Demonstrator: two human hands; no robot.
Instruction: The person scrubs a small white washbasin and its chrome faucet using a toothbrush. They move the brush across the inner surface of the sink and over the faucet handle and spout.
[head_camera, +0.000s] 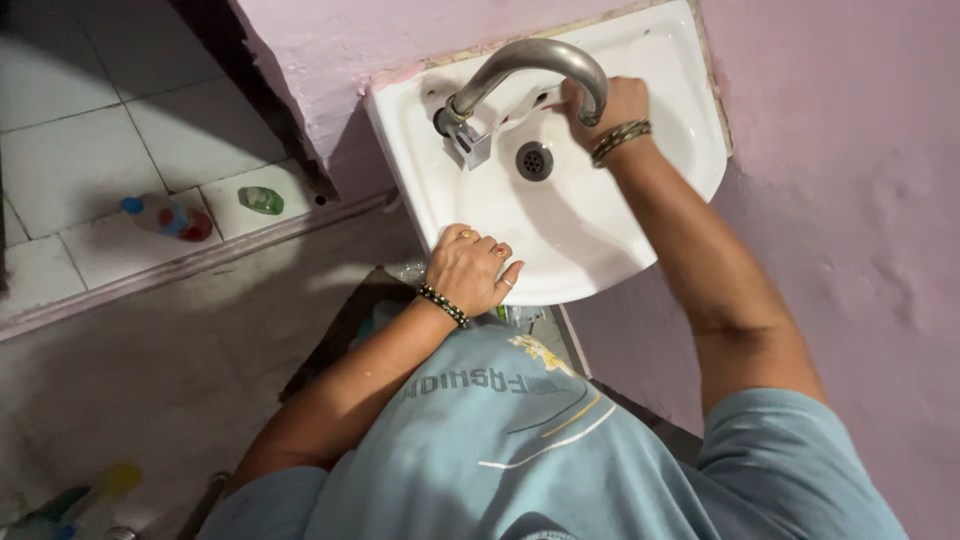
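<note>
From the head view, the left hand (468, 268) rested on the front rim of the white ceramic wall basin (580, 230), fingers loosely curled over the edge. The right hand (612, 105) reached inside the basin behind the curved grey metal tap (530, 70); whether it pinched anything, I cannot tell. A round metal drain (534, 160) sat just beside it.

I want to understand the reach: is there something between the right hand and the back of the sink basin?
Yes. The curved metal tap spout arches over the white sink, and the right hand reaches under it, partly hidden. The left hand rests on the front rim.
</note>
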